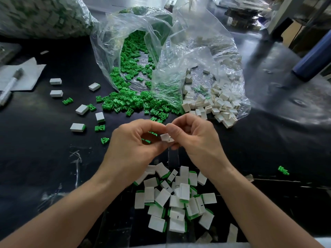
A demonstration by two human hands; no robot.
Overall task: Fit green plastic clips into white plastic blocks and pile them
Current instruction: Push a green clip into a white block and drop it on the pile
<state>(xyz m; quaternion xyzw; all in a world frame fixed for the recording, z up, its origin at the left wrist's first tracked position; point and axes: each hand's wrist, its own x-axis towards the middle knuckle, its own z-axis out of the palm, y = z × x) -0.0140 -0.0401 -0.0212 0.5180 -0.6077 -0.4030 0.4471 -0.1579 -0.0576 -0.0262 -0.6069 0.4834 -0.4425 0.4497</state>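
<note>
Over open dark table (44, 140), left hand (130, 145) and right hand (195, 138), fingers (150, 124) pinching one white block (166, 137)

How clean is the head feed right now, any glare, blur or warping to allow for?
Head view: wide-angle warp bows the edges; glare streaks the black table at right and whitens the clear bag over the loose blocks; the sack at top left is blurred; left hand, right hand and the white block pinched between them are sharp.

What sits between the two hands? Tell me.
A white block, pinched between the fingers of the left hand and right hand, seen in the head view.
</note>
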